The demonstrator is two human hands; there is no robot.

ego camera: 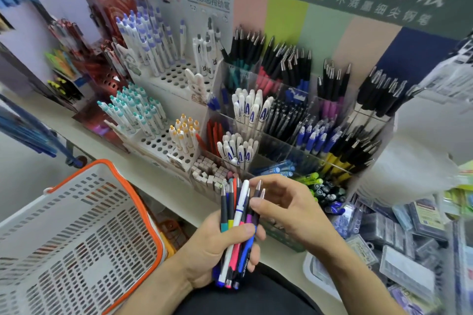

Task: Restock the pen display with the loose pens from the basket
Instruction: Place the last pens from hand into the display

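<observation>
Pens (236,227) bunched upright in left hand (217,245), fingers curled round the lower barrels, thumb across the front. Mixed colours: white barrel in the middle, teal, yellow, pink, purple and blue grips. Right hand (286,207) just right of the bunch, thumb and forefinger pinching the top of one dark pen at the bunch's right edge; remaining fingers loosely spread. Basket (76,233) left of the left hand, white mesh with orange rim, tilted; can't tell if any pens remain inside. Beyond both hands, on a shelf, the display (281,120): clear compartments packed with black, blue and white pens, mostly upright or leaning. Farther left of it, white perforated racks (163,140) with teal-, orange- and purple-capped pens. Right of the right hand, stacked clear boxes (399,245).
</observation>
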